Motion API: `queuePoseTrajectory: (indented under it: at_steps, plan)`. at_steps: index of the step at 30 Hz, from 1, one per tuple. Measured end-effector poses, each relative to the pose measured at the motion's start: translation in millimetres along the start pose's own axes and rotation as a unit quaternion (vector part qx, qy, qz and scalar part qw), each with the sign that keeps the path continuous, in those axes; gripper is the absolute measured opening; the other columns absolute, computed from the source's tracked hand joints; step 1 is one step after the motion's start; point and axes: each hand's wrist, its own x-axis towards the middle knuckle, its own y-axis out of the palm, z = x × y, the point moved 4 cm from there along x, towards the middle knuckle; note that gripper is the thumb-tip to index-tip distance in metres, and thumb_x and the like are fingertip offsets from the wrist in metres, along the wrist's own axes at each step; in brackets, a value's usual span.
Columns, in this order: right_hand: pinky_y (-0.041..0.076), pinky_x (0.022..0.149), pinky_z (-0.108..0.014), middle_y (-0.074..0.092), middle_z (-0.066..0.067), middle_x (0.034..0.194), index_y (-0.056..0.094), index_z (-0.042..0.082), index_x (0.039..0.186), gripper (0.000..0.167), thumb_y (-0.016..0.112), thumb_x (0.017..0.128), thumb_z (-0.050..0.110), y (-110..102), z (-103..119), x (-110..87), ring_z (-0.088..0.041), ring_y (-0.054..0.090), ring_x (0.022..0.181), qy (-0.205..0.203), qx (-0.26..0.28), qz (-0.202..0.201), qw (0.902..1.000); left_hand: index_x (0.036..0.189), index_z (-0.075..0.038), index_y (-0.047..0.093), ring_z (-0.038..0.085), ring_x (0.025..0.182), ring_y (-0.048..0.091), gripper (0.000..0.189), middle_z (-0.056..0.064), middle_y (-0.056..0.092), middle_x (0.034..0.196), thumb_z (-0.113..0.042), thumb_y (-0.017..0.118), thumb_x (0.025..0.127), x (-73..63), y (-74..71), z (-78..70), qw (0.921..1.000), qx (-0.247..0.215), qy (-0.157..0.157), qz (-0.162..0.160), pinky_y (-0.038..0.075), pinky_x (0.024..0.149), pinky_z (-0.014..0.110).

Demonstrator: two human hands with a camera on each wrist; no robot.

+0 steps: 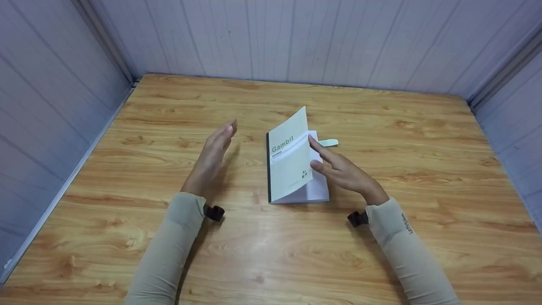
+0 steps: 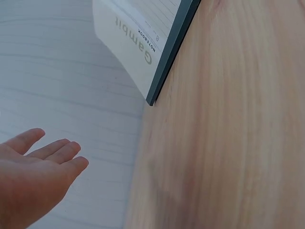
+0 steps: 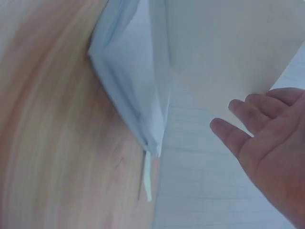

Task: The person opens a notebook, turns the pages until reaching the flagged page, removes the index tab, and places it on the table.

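Observation:
A notebook (image 1: pixel 319 192) with a pale cover marked "Gambit" and a dark spine lies on the wooden table, spine to the left. Its front cover (image 1: pixel 290 169) stands partly lifted over the white pages (image 3: pixel 131 71). My right hand (image 1: pixel 345 171) is at the cover's free edge, fingers extended; in the right wrist view the fingertips (image 3: pixel 233 136) meet the cover's inner side. To the left of the spine, my left hand (image 1: pixel 214 150) hovers apart from the notebook with straight fingers and holds nothing. A pale green tab (image 1: pixel 329 142) sticks out past the page edge on the right.
The wood-grain table (image 1: pixel 258 262) spreads around the notebook on all sides. Pale panelled walls (image 1: pixel 271 38) border it at the back, left and right. Each sleeve cuff carries a small black wrist camera (image 1: pixel 214 212).

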Motion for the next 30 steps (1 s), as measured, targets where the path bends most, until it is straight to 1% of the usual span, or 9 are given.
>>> queuePoseTrajectory:
  at_steps: [5,7,10,14,17,20,24,27,30]
  plan:
    - [0.014,0.120,-0.047,0.006,0.001,0.163,0.008,0.017,0.155,0.069,0.049,0.101,0.026,6,13,3.4,-0.019,0.009,0.150,-0.035,-0.022,0.012,0.9991,0.153,-0.004,0.017,0.021,0.150,0.014,0.066,0.010,0.017,0.161,-0.042,0.037,0.102,2.2,3.8,-5.2,0.9996,-0.016,0.019,0.017,0.008,0.123,0.036]
    - [0.014,0.120,-0.047,0.004,0.002,0.163,0.007,0.019,0.156,0.073,0.052,0.099,0.030,8,17,5.7,-0.018,0.008,0.150,-0.042,-0.039,0.014,0.9983,0.153,-0.006,0.018,0.022,0.149,0.015,0.066,0.009,0.017,0.161,-0.041,0.040,0.102,2.2,5.5,-7.5,0.9996,-0.009,0.019,0.017,0.009,0.122,0.038]
    - [0.014,0.121,-0.046,0.002,-0.001,0.163,0.003,0.021,0.156,0.080,0.055,0.096,0.036,13,22,10.0,-0.018,0.006,0.150,-0.050,-0.064,0.021,0.9965,0.154,-0.010,0.020,0.021,0.149,0.017,0.066,0.007,0.019,0.161,-0.040,0.044,0.100,1.9,9.0,-10.7,0.9996,0.014,0.012,0.019,0.012,0.122,0.041]
    - [0.012,0.121,-0.045,-0.002,-0.001,0.163,0.000,0.021,0.156,0.086,0.057,0.094,0.040,21,28,15.2,-0.020,0.003,0.150,-0.067,-0.084,0.037,0.9935,0.154,-0.014,0.018,0.020,0.149,0.014,0.068,0.004,0.016,0.162,-0.040,0.048,0.099,2.2,15.7,-14.6,0.9985,0.046,0.007,0.030,0.014,0.121,0.042]
    - [0.012,0.121,-0.044,-0.003,0.001,0.163,0.000,0.020,0.156,0.087,0.057,0.093,0.041,26,33,19.3,-0.022,0.003,0.150,-0.083,-0.092,0.048,0.9912,0.155,-0.016,0.014,0.020,0.150,0.007,0.073,0.003,0.009,0.163,-0.039,0.051,0.097,1.9,21.0,-17.8,0.9970,0.064,0.009,0.041,0.011,0.122,0.043]
    - [0.013,0.121,-0.044,-0.003,-0.003,0.163,0.000,0.021,0.156,0.086,0.056,0.094,0.041,31,37,23.0,-0.020,0.002,0.150,-0.099,-0.102,0.057,0.9882,0.156,-0.019,0.011,0.020,0.150,0.001,0.078,0.002,0.003,0.163,-0.040,0.055,0.095,1.1,27.1,-21.5,0.9948,0.089,0.010,0.049,0.007,0.121,0.047]
    - [0.013,0.121,-0.044,-0.001,-0.006,0.164,0.002,0.022,0.156,0.085,0.056,0.094,0.042,36,40,26.4,-0.016,0.001,0.150,-0.113,-0.111,0.067,0.9851,0.156,-0.027,0.008,0.022,0.150,-0.004,0.084,0.000,-0.001,0.163,-0.044,0.060,0.091,-1.2,33.8,-24.9,0.9903,0.122,0.005,0.066,0.005,0.119,0.054]
    - [0.012,0.121,-0.043,0.000,-0.001,0.164,0.003,0.023,0.156,0.083,0.055,0.094,0.042,39,41,28.0,-0.014,0.000,0.150,-0.113,-0.114,0.074,0.9842,0.155,-0.033,0.006,0.022,0.150,-0.005,0.089,-0.004,-0.004,0.163,-0.046,0.063,0.088,-2.7,36.2,-25.8,0.9858,0.146,0.005,0.083,0.004,0.118,0.057]
    - [0.012,0.121,-0.042,0.000,0.003,0.163,0.004,0.023,0.156,0.082,0.055,0.095,0.041,41,42,29.4,-0.014,0.001,0.150,-0.120,-0.122,0.078,0.9821,0.154,-0.038,0.004,0.021,0.150,-0.006,0.089,-0.007,-0.006,0.162,-0.047,0.064,0.088,-4.7,36.6,-27.2,0.9801,0.171,0.015,0.100,0.004,0.118,0.059]
